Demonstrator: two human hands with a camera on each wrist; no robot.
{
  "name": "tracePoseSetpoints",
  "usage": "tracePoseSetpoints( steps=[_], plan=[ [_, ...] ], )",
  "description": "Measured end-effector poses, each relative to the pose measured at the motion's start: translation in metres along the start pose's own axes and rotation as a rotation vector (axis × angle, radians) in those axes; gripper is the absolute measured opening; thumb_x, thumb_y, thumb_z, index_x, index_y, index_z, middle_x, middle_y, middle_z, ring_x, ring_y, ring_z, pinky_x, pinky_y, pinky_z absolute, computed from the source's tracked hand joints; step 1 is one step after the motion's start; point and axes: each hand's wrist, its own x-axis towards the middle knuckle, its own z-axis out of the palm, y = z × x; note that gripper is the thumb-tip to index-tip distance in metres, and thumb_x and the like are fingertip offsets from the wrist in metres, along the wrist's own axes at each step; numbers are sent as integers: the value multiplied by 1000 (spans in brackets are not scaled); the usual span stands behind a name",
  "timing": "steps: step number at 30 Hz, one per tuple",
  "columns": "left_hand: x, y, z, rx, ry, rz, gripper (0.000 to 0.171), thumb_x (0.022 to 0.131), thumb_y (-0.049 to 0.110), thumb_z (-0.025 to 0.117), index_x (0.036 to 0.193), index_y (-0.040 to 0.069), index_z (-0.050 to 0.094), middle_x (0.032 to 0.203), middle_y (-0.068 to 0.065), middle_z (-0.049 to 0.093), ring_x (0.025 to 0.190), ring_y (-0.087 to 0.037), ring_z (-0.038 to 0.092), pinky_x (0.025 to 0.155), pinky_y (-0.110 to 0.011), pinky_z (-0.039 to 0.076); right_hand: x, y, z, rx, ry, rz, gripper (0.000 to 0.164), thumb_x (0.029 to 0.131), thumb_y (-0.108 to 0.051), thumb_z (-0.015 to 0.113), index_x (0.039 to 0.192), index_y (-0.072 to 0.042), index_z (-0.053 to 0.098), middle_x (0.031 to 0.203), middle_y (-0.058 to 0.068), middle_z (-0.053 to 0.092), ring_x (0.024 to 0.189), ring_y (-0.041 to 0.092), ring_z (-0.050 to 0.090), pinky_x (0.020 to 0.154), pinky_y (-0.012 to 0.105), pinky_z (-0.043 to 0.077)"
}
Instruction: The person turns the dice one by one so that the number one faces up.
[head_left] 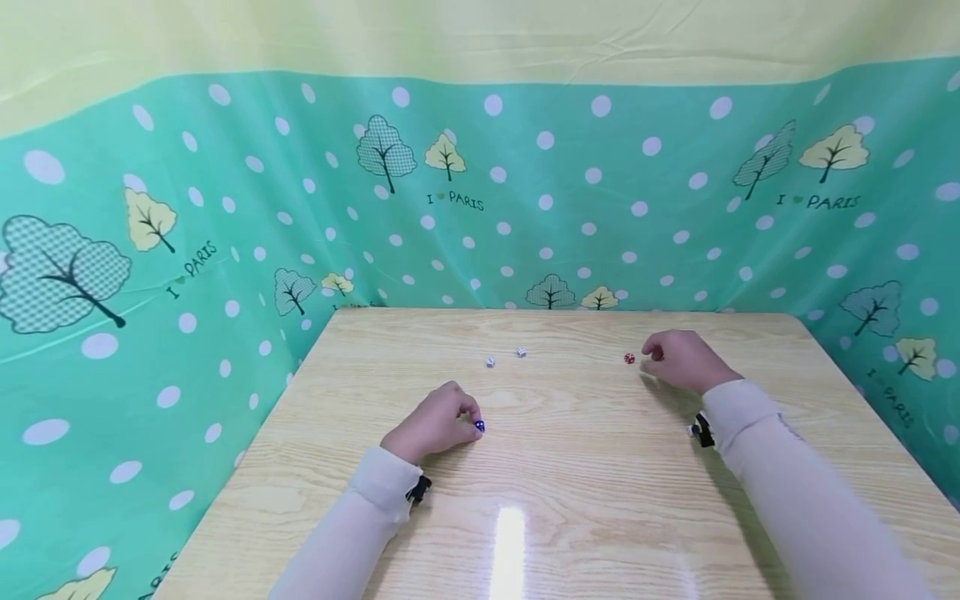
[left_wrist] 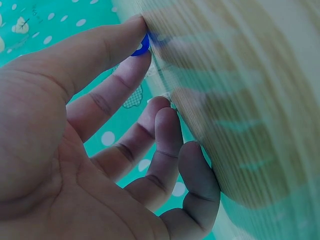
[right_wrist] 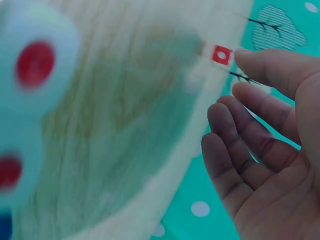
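Observation:
Between thumb and index finger, my left hand (head_left: 442,421) pinches a small blue die (head_left: 480,426) at the tabletop. The left wrist view shows only a sliver of blue between those two fingertips, the rest being covered. Over at the right, my right hand (head_left: 682,360) hovers by a red die (head_left: 629,358) with white pips, its fingers loosely bent and nothing between them. In the right wrist view the red die (right_wrist: 222,54) sits just past the thumb tip. A white die (right_wrist: 30,70) with red pips looms blurred, close to that camera.
Two white dice (head_left: 491,362) (head_left: 521,352) lie toward the table's far side, left of the red one. Beside the right cuff the white die (head_left: 691,431) shows partly. The wooden table (head_left: 570,467) ends at a green dotted curtain (head_left: 547,225) at back and sides.

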Motion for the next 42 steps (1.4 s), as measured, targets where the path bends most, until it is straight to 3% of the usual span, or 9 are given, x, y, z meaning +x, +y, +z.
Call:
tracePoseSetpoints(
  steps=[5,18,25,34,42],
  plan=[
    [0,1,-1,-3,0,-4,13,87,23,85,89,20,73,108,-4,58,93,-19,55,89,-41,50,11,-5,9,-10,-2,16,40,92,-26,74,118,4,70,96,10,71,81,21,60,79,45,52],
    [1,-1,-5,7,2,-3,13,87,23,85,90,19,73,109,-5,58,93,-19,54,87,-39,49,28,-16,19,-75,11,66,21,95,-27,73,86,-9,74,79,4,70,72,22,59,75,44,50],
    [3,0,-9,8,7,11,12,87,23,85,90,19,74,108,-5,59,93,-19,54,87,-39,48,32,-21,19,-111,31,60,14,95,-19,71,91,-7,76,87,7,73,79,24,64,81,48,54],
    [1,0,-6,10,-3,0,12,87,23,85,90,19,74,108,-4,58,92,-19,54,86,-39,48,11,-36,16,-71,17,23,9,94,-18,71,91,-10,75,85,3,70,76,21,60,75,43,52],
    [0,0,-2,9,-7,-4,13,86,24,86,89,20,74,107,-3,58,94,-19,56,90,-41,51,-30,-54,24,-16,-42,-20,8,96,-16,68,91,-13,72,83,-1,66,75,16,57,71,36,49]
  ],
)
